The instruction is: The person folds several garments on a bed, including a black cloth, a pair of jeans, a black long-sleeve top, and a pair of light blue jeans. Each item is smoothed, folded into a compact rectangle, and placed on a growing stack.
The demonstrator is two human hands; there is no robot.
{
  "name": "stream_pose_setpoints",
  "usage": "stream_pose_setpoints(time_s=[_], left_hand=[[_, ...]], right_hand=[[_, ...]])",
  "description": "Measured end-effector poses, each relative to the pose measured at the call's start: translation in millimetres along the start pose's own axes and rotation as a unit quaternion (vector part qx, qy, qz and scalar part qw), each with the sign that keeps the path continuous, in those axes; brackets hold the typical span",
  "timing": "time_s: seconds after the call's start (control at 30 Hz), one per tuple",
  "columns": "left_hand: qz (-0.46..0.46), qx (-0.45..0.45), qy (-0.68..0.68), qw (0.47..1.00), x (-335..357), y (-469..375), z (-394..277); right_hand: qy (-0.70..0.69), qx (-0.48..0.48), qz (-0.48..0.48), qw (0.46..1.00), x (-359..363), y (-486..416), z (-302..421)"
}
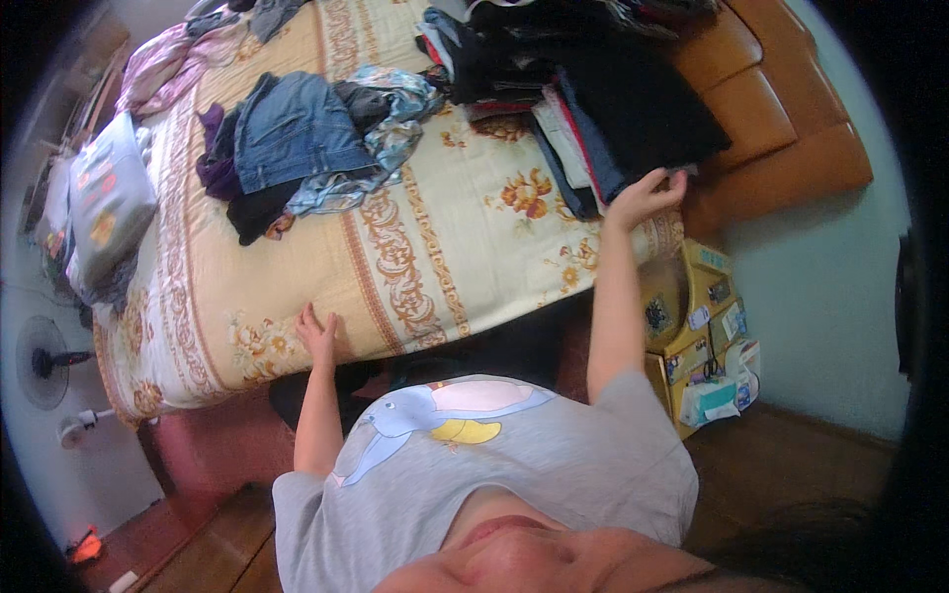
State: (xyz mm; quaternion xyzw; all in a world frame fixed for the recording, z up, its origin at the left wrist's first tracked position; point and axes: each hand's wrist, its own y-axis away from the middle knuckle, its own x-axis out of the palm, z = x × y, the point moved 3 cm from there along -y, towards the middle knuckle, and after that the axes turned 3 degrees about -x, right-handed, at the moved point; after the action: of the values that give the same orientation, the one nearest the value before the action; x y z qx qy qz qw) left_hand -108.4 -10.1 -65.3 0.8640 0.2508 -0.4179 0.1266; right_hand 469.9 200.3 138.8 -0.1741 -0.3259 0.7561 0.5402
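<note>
My right hand [649, 197] is at the near edge of a folded black garment [637, 111], thumb and fingertips close together by its corner; whether they pinch the cloth is hard to tell. That garment lies on a stack of folded clothes [567, 141] at the bed's right side. My left hand [317, 333] rests with spread fingers on the floral bedspread [482, 237], near the bed's front edge, holding nothing. Beyond it lies a loose heap with a blue denim garment [296, 133], a light-blue patterned cloth [393, 133] and dark pieces.
A grey-white bag or pillow [111, 193] and a pink cloth [170, 67] lie at the left. A fan [48, 362] stands beyond the bed's left edge. At the right are a brown headboard [808, 148] and a yellow shelf unit [689, 333] with a tissue pack [708, 402].
</note>
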Motion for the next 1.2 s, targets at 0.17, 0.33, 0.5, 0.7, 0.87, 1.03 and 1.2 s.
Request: stream_pose_setpoints(time_s=[0.17,0.33,0.5,0.7,0.87,1.03,1.2], left_hand=[[-0.013,-0.034,0.151,0.988,-5.1,-26.0,-15.9],[0.096,-0.049,0.364,0.925,-3.6,-92.4,-73.7],[0.209,-0.222,0.587,0.75,41.0,-157.4,-173.9],[0.217,-0.406,0.697,0.551,106.4,-218.8,-261.9],[0.154,-0.452,0.684,0.552,112.7,-249.4,-247.8],[0.178,-0.315,0.705,0.61,30.0,-252.3,-228.9],[0.176,-0.192,0.741,0.619,-92.1,-227.4,-233.2]], right_hand=[[0.027,-0.161,0.362,0.918,24.5,197.9,62.9],[0.207,-0.132,0.569,0.785,15.2,310.0,60.8],[0.214,-0.159,0.558,0.786,13.1,317.4,54.4],[0.205,-0.143,0.573,0.78,16.8,314.6,54.8],[0.187,-0.137,0.573,0.786,16.4,314.4,53.2],[0.194,-0.154,0.564,0.788,14.7,315.7,52.0],[0.185,-0.168,0.55,0.797,15.1,316.6,50.6]])
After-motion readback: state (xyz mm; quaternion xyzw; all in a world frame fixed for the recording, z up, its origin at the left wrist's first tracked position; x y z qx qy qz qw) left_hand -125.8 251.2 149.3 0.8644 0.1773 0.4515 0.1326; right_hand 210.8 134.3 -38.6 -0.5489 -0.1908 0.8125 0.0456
